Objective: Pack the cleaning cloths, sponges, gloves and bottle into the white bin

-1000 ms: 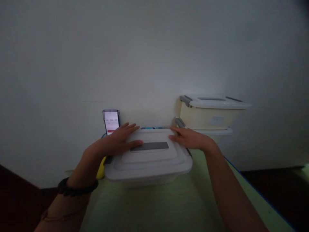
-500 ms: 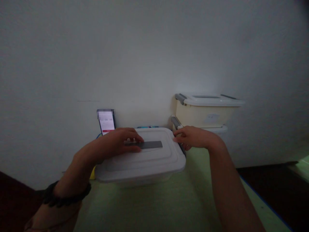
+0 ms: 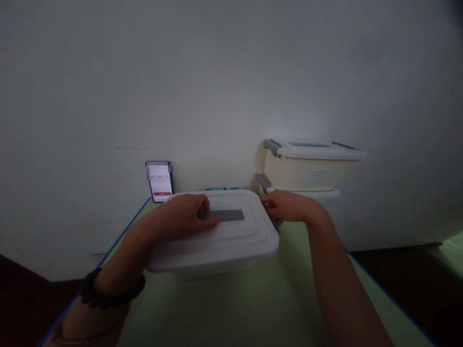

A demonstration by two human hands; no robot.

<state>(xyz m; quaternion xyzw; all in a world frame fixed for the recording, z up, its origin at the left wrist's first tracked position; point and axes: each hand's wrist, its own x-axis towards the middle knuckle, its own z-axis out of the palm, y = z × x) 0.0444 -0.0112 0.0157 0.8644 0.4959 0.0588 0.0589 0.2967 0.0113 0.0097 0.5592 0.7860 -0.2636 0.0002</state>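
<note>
In front of me on the table stands a storage box with a white lid and a grey handle strip set into its top. My left hand lies over the left part of the lid, fingers curled at the handle strip and thumb along its near edge. At the box's right end, my right hand has its fingers bent round the dark grey side latch. Its fingertips are partly hidden behind the lid's edge. The lid looks seated on the box.
Two cream storage boxes are stacked at the back right, the upper box with a white lid and grey latches. A phone leans against the wall at the back left. Small blue items show behind the lid. The green table has blue edging.
My left hand's fingers have curled in and shifted slightly right along the handle strip. A yellow thing under my left forearm no longer shows. My right hand stays at the latch.
</note>
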